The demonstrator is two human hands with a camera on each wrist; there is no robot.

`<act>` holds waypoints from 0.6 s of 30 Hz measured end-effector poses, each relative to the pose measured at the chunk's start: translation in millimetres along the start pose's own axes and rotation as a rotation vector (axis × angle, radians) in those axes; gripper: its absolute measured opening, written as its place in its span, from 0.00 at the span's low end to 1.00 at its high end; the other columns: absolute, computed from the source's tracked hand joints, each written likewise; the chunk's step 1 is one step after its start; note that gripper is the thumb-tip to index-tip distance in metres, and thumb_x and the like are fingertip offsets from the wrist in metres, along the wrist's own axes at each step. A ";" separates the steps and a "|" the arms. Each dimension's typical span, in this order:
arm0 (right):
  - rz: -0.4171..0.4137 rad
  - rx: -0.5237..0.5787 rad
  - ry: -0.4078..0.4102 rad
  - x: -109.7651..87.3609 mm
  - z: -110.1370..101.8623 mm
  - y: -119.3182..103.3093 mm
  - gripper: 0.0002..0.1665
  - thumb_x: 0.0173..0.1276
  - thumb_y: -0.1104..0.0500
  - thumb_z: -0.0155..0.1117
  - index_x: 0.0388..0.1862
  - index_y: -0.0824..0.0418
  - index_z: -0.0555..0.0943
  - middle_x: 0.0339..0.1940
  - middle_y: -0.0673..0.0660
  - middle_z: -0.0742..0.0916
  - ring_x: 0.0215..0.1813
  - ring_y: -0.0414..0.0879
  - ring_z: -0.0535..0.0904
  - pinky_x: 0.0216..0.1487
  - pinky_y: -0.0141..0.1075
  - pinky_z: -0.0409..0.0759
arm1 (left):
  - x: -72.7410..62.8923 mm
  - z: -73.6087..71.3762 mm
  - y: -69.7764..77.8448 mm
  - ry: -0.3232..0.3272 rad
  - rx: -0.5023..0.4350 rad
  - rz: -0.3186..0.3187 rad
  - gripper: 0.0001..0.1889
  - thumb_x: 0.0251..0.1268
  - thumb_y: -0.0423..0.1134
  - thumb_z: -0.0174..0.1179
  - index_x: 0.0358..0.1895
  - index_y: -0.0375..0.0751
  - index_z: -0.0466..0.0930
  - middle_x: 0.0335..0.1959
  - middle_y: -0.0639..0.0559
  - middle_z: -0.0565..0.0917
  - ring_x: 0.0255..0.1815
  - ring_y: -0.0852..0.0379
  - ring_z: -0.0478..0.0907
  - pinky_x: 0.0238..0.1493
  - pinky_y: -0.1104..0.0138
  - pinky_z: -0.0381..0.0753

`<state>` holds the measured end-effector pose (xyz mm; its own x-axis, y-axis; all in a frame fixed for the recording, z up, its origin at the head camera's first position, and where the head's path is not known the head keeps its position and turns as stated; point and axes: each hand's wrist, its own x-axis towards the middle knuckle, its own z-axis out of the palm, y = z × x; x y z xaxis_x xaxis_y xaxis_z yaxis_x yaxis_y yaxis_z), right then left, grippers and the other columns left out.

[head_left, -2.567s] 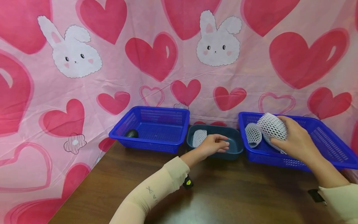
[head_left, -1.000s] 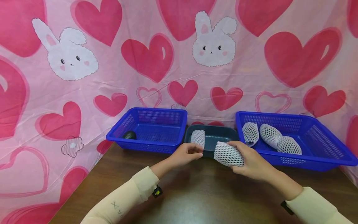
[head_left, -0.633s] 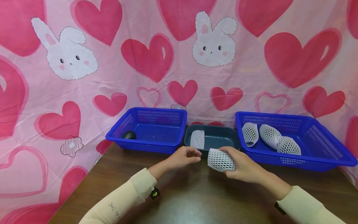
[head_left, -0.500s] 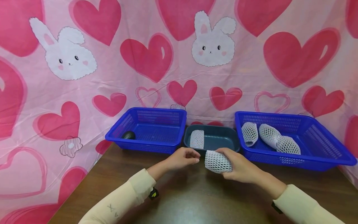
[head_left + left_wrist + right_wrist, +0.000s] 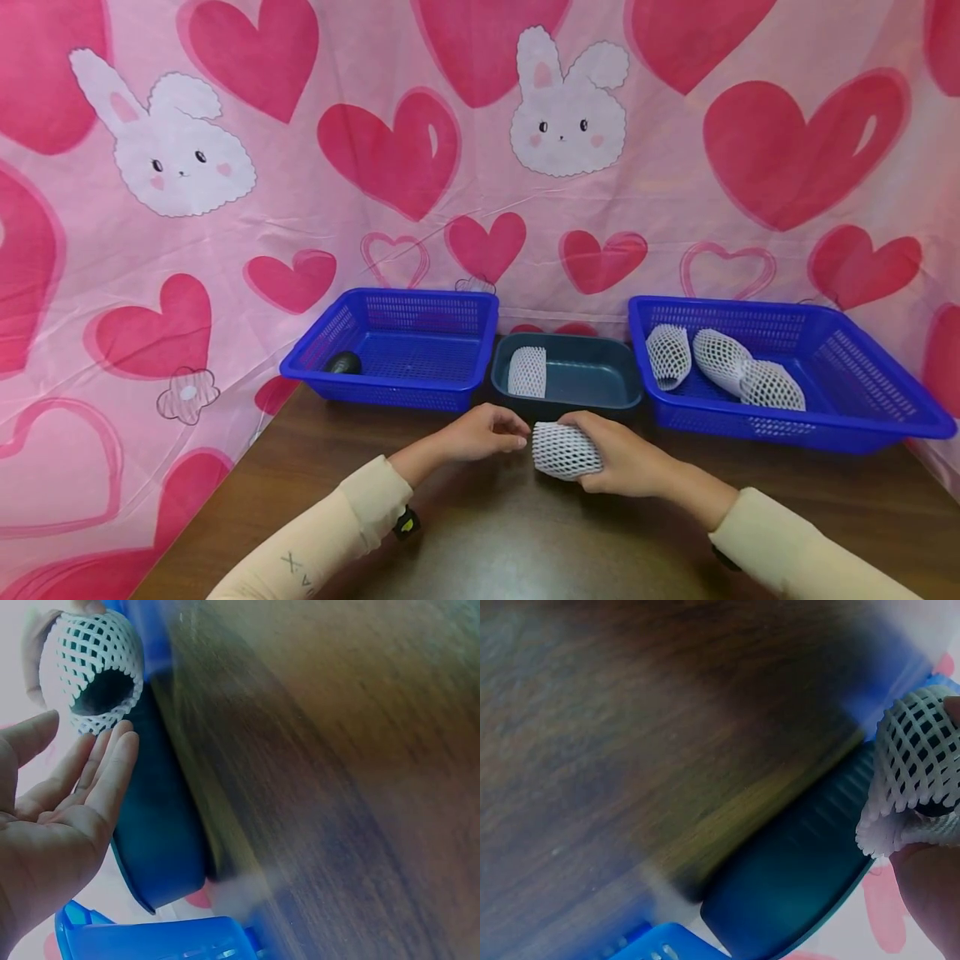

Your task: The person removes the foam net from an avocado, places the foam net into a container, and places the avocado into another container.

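Observation:
My right hand [image 5: 630, 458] grips a white foam fruit net [image 5: 566, 452] above the table, in front of the green tub. In the left wrist view the open end of the net [image 5: 94, 649] faces my left hand, and something dark, apparently an avocado [image 5: 103, 694], shows inside. My left hand [image 5: 476, 433] is held with relaxed fingers just left of that end; whether it touches the net I cannot tell. The right wrist view shows the net [image 5: 922, 750] at its right edge, with much of my right hand out of frame.
A bare avocado [image 5: 343, 362] lies in the left blue basket [image 5: 397, 385]. A white foam net [image 5: 528, 372] sits in the dark green tub [image 5: 600, 408]. More netted fruits [image 5: 722, 360] lie in the right blue basket [image 5: 795, 429]. Behind hangs a pink heart-print cloth [image 5: 420, 50].
My right hand lifted the netted fruit out of the right basket and brought it left and nearer to me. My left hand drew back from over the tub to beside the net.

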<state>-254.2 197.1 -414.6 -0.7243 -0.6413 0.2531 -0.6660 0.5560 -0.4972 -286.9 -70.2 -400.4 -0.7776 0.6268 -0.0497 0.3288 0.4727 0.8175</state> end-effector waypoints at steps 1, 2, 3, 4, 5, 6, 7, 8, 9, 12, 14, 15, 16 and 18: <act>-0.004 0.003 0.000 0.7 1.1 -0.3 0.43 0.47 0.59 0.78 0.62 0.56 0.68 0.52 0.46 0.78 0.48 0.40 0.76 0.51 0.40 0.79 | 0.0 0.4 -0.4 -0.002 -0.003 0.000 0.11 0.66 0.35 0.63 0.48 0.36 0.83 0.38 0.54 0.85 0.36 0.55 0.82 0.37 0.67 0.81; -0.007 0.004 0.000 1.3 2.1 -0.6 0.43 0.47 0.59 0.78 0.62 0.56 0.69 0.52 0.46 0.78 0.48 0.40 0.76 0.50 0.40 0.79 | 0.0 0.8 -0.9 -0.002 -0.005 0.001 0.10 0.66 0.34 0.63 0.48 0.36 0.83 0.38 0.53 0.85 0.36 0.54 0.82 0.36 0.67 0.81; -0.010 0.006 0.000 1.9 3.2 -0.8 0.43 0.46 0.59 0.78 0.62 0.56 0.69 0.52 0.46 0.78 0.48 0.40 0.76 0.50 0.40 0.79 | 0.0 1.2 -1.4 -0.002 -0.007 0.002 0.10 0.65 0.34 0.63 0.48 0.35 0.83 0.38 0.53 0.85 0.36 0.52 0.82 0.36 0.67 0.81; -0.014 0.006 0.000 2.5 4.3 -0.8 0.43 0.46 0.59 0.78 0.62 0.56 0.69 0.52 0.46 0.78 0.48 0.40 0.76 0.50 0.39 0.79 | 0.1 1.5 -1.9 -0.003 -0.011 0.004 0.10 0.65 0.33 0.62 0.48 0.34 0.83 0.38 0.52 0.85 0.36 0.51 0.83 0.36 0.67 0.81; -0.019 0.006 0.000 3.2 5.4 -0.8 0.43 0.47 0.59 0.78 0.62 0.56 0.69 0.52 0.46 0.78 0.48 0.40 0.76 0.49 0.39 0.79 | 0.2 1.8 -2.4 -0.004 -0.016 0.002 0.10 0.65 0.33 0.63 0.48 0.34 0.83 0.38 0.52 0.85 0.36 0.50 0.83 0.37 0.67 0.81; -0.022 0.007 0.001 3.6 6.3 -0.9 0.43 0.47 0.59 0.78 0.62 0.56 0.69 0.52 0.47 0.78 0.48 0.40 0.76 0.49 0.39 0.79 | 0.3 2.1 -2.9 -0.005 -0.021 0.003 0.10 0.65 0.33 0.62 0.48 0.34 0.83 0.38 0.51 0.85 0.37 0.50 0.83 0.37 0.67 0.82; -0.026 0.006 0.001 4.1 7.3 -0.8 0.43 0.47 0.59 0.78 0.62 0.57 0.69 0.52 0.47 0.78 0.48 0.41 0.76 0.49 0.39 0.79 | 0.5 2.3 -3.3 -0.008 -0.025 0.006 0.10 0.65 0.32 0.62 0.48 0.33 0.83 0.38 0.51 0.85 0.37 0.49 0.83 0.37 0.66 0.82; -0.031 0.006 0.002 4.3 8.0 -0.9 0.42 0.47 0.58 0.78 0.62 0.57 0.69 0.52 0.48 0.78 0.48 0.41 0.76 0.49 0.40 0.79 | 0.8 2.5 -3.6 -0.011 -0.029 0.008 0.10 0.65 0.33 0.63 0.47 0.33 0.83 0.38 0.51 0.85 0.37 0.49 0.83 0.38 0.66 0.82; -0.034 0.004 0.004 4.5 8.9 -0.7 0.42 0.48 0.59 0.78 0.62 0.58 0.69 0.52 0.48 0.78 0.48 0.41 0.76 0.49 0.40 0.79 | 1.0 2.7 -3.6 -0.014 -0.032 0.010 0.10 0.65 0.33 0.63 0.47 0.33 0.83 0.38 0.51 0.85 0.36 0.50 0.83 0.39 0.65 0.82; -0.027 0.003 0.004 4.7 11.3 0.1 0.42 0.49 0.59 0.78 0.62 0.58 0.68 0.52 0.49 0.78 0.48 0.42 0.76 0.50 0.41 0.78 | 1.7 3.6 -3.4 -0.020 -0.036 0.018 0.10 0.65 0.32 0.63 0.47 0.32 0.82 0.38 0.50 0.85 0.36 0.51 0.82 0.39 0.65 0.82; -0.020 0.002 0.000 5.0 12.8 0.9 0.42 0.49 0.59 0.77 0.62 0.58 0.68 0.53 0.48 0.78 0.48 0.41 0.76 0.51 0.41 0.78 | 1.6 4.0 -2.9 -0.019 -0.038 0.018 0.10 0.65 0.32 0.63 0.46 0.32 0.82 0.37 0.49 0.85 0.36 0.52 0.82 0.39 0.65 0.82; -0.013 0.001 -0.002 5.1 13.6 1.5 0.42 0.49 0.59 0.77 0.62 0.57 0.67 0.53 0.48 0.78 0.48 0.41 0.76 0.51 0.41 0.78 | 1.5 4.2 -2.5 -0.018 -0.038 0.018 0.10 0.65 0.32 0.63 0.46 0.32 0.82 0.37 0.49 0.84 0.35 0.53 0.82 0.39 0.65 0.82; -0.014 0.003 -0.002 5.3 14.0 1.8 0.42 0.49 0.59 0.77 0.63 0.57 0.67 0.53 0.48 0.78 0.49 0.41 0.76 0.51 0.41 0.78 | 1.4 4.3 -2.1 -0.015 -0.038 0.016 0.10 0.64 0.32 0.63 0.46 0.32 0.82 0.37 0.49 0.84 0.35 0.53 0.82 0.38 0.65 0.82; -0.020 0.005 0.000 5.8 14.4 2.6 0.42 0.49 0.60 0.77 0.63 0.58 0.67 0.53 0.48 0.78 0.49 0.41 0.76 0.51 0.42 0.78 | 1.3 4.4 -1.5 -0.012 -0.045 0.010 0.10 0.64 0.32 0.63 0.46 0.32 0.82 0.37 0.49 0.84 0.36 0.53 0.82 0.38 0.65 0.82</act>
<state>-257.6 187.2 -426.4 -0.7109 -0.6523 0.2631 -0.6795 0.5405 -0.4960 -286.0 -67.3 -404.2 -0.7679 0.6388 -0.0478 0.3121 0.4381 0.8430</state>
